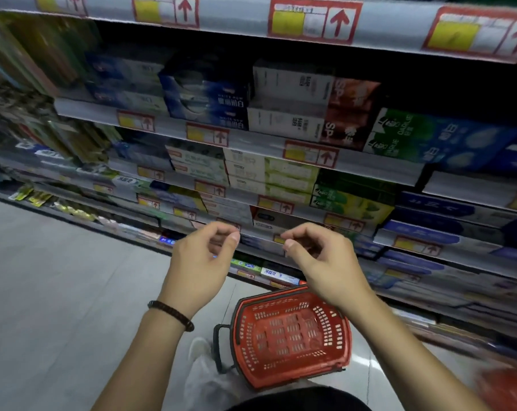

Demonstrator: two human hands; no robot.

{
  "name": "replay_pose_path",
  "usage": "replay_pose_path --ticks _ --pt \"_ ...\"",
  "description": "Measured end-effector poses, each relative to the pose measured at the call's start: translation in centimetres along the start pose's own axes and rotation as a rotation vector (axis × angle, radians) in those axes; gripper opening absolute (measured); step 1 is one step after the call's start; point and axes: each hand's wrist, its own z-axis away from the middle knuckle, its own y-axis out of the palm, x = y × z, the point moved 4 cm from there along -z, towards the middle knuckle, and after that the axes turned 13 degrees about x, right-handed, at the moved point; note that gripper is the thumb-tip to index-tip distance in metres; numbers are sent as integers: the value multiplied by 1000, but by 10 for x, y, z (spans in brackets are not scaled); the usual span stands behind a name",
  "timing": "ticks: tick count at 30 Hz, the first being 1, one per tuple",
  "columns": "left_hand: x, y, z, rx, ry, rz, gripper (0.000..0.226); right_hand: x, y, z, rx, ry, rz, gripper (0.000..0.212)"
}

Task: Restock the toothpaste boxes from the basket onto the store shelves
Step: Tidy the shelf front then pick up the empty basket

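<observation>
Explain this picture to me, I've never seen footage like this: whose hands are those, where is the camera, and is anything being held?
There is no machine here. A person wears a wide-angle camera on their head, so you see what they see, looking forward and down. That is the only view. The two arms reaching up from the bottom are their own: the left hand, with a dark bracelet on its wrist, and the right hand. Both have curled fingers and hold nothing. In front of them are store shelves stacked with toothpaste boxes and fitted with price tags bearing red arrows. Below, on the floor, stands a red basket; no boxes show inside it.
</observation>
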Motion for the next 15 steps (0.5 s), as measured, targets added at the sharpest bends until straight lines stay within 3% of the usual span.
replay_pose_path --ticks 15 --pt "48 -47 -118 531 303 -132 9 13 82 4 -552 327 -66 7"
